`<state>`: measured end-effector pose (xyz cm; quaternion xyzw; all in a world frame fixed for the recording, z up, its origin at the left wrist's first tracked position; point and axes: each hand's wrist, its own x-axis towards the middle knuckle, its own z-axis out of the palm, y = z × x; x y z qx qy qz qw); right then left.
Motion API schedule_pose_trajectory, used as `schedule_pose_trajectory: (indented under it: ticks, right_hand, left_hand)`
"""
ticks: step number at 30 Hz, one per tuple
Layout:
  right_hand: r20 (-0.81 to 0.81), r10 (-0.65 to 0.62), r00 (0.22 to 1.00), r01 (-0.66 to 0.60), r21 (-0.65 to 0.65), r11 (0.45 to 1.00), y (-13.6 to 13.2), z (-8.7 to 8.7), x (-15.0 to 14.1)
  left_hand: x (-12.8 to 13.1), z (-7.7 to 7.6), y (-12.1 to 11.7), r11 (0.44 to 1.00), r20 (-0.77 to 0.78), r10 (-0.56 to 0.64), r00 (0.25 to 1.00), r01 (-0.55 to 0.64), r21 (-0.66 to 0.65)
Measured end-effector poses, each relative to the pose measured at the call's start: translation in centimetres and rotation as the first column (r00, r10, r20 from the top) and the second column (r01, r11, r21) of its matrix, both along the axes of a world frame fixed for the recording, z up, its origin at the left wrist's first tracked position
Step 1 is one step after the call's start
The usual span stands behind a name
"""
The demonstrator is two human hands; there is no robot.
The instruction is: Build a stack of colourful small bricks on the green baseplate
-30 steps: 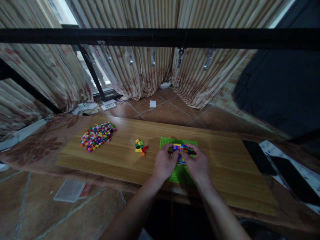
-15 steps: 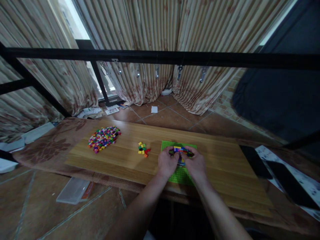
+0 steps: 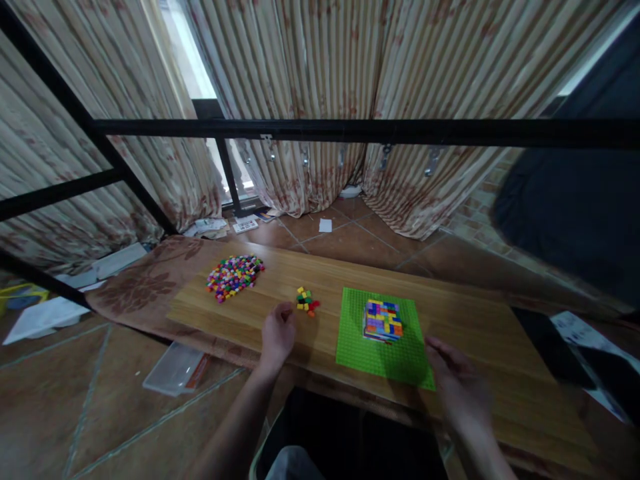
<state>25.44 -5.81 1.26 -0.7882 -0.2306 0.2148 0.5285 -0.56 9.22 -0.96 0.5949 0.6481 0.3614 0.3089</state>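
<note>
A block of many-coloured bricks stands on a green baseplate, with neither hand on it. My left hand hovers over the table's near side, just left of a small group of loose bricks in yellow, green, red and orange. Its fingers are loosely bent, with a gap by the thumb and nothing seen between them. At the baseplate's right edge is my right hand, blurred, its fingers pointing towards the plate and apart from the thumb. Whether its fingertips touch the edge I cannot tell.
A large heap of small coloured bricks lies towards the left end of the wooden board. Dark flat objects and a printed sheet lie at the right end. A clear plastic box is on the floor. A black rail crosses beyond.
Both hands have let go of the brick block and moved apart, left hand leftward, right hand rightward. The block and baseplate are now uncovered. The whole view has shifted slightly.
</note>
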Motion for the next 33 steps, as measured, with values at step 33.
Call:
schedule_pose_trajectory:
  ticks: [33]
  right_hand:
    - [0.170,0.612,0.773,-0.616,-0.032,0.787,-0.6,1.8,-6.0]
  left_hand:
    - [6.8,3.6,-9.6,0.806,0.402,-0.551,0.731,0.591,0.030]
